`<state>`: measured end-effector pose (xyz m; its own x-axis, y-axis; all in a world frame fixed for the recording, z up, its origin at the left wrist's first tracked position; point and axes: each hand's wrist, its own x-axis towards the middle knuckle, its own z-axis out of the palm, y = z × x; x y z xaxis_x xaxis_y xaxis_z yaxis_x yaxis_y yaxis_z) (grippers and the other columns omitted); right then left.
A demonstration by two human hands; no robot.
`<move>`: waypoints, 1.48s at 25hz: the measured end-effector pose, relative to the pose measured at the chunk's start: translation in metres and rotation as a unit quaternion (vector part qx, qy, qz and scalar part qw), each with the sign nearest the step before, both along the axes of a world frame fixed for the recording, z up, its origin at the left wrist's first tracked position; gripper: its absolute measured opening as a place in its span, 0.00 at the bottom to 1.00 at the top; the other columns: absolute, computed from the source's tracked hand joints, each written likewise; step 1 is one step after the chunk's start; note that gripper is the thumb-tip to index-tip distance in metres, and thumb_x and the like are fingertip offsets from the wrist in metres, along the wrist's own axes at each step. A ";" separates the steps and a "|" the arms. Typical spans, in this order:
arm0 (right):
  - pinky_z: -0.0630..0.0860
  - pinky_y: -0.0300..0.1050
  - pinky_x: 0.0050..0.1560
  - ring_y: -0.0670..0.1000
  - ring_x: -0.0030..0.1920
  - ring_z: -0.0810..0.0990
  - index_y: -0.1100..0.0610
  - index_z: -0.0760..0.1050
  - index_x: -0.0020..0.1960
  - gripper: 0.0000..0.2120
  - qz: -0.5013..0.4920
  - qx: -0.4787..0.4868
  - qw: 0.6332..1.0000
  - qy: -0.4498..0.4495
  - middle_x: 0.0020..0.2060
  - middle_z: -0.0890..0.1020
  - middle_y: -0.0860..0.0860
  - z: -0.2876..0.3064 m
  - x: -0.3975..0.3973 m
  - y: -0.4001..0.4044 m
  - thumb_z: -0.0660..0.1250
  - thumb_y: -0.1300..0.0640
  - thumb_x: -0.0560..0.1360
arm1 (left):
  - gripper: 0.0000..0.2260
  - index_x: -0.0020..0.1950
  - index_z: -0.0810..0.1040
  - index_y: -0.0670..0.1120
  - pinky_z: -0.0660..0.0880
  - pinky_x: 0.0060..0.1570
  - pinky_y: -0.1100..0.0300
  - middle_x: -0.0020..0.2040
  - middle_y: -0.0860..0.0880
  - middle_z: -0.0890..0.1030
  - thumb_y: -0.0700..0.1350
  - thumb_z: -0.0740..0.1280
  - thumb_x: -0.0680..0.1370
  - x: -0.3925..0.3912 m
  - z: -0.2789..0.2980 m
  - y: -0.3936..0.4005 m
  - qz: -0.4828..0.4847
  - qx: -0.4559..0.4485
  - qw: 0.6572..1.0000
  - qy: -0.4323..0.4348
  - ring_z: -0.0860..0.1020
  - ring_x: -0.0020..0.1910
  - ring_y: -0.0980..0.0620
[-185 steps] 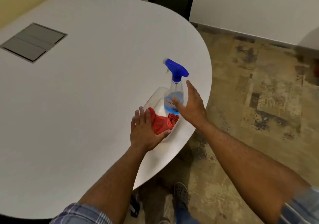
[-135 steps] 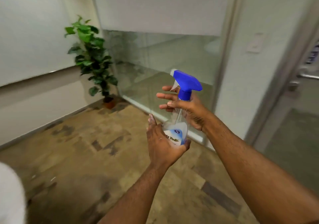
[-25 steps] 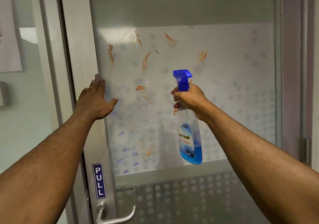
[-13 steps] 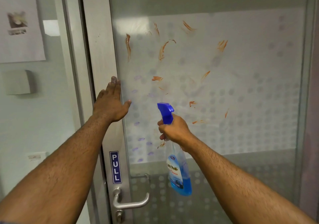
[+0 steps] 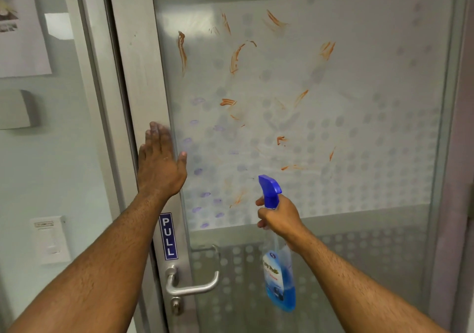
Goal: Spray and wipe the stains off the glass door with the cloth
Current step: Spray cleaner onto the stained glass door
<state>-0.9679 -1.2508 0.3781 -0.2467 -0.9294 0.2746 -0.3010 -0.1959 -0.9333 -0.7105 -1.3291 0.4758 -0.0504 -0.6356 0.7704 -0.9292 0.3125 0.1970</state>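
Note:
The frosted glass door fills the view, marked with several orange-red smears and small purple prints. My right hand grips the neck of a clear spray bottle with blue liquid and a blue trigger head, nozzle pointing at the lower glass. My left hand rests flat with fingers spread on the metal door frame, at the glass's left edge. No cloth is in view.
A metal lever handle and a blue PULL label sit on the door's left stile. To the left is a wall with a paper notice, a grey box and a white switch.
My right hand has dropped lower with the bottle, from level with the upper smears to below them. The view has moved closer to the door; my left hand stays on the frame.

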 end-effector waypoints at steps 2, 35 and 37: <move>0.81 0.40 0.38 0.51 0.40 0.84 0.54 0.74 0.54 0.12 -0.019 0.004 1.000 0.008 0.49 0.81 0.51 -0.002 -0.018 0.003 0.69 0.64 0.73 | 0.34 0.79 0.35 0.45 0.41 0.78 0.50 0.80 0.45 0.35 0.56 0.53 0.83 -0.002 -0.013 -0.001 0.006 0.008 1.000 0.002 0.38 0.79 0.48; 0.80 0.54 0.49 0.58 0.45 0.82 0.61 0.71 0.64 0.20 -0.300 0.009 0.953 -0.027 0.56 0.79 0.57 0.000 -0.278 0.090 0.68 0.67 0.73 | 0.42 0.79 0.47 0.37 0.54 0.74 0.38 0.79 0.33 0.49 0.63 0.53 0.76 -0.013 -0.023 -0.005 0.009 -0.044 0.999 -0.018 0.52 0.77 0.33; 0.81 0.54 0.50 0.56 0.46 0.82 0.60 0.69 0.69 0.25 -0.260 -0.004 0.965 0.023 0.60 0.78 0.54 -0.003 -0.246 0.089 0.68 0.68 0.74 | 0.42 0.80 0.44 0.38 0.51 0.76 0.41 0.80 0.35 0.46 0.64 0.51 0.76 -0.010 -0.024 -0.006 0.000 -0.031 0.999 -0.015 0.49 0.78 0.36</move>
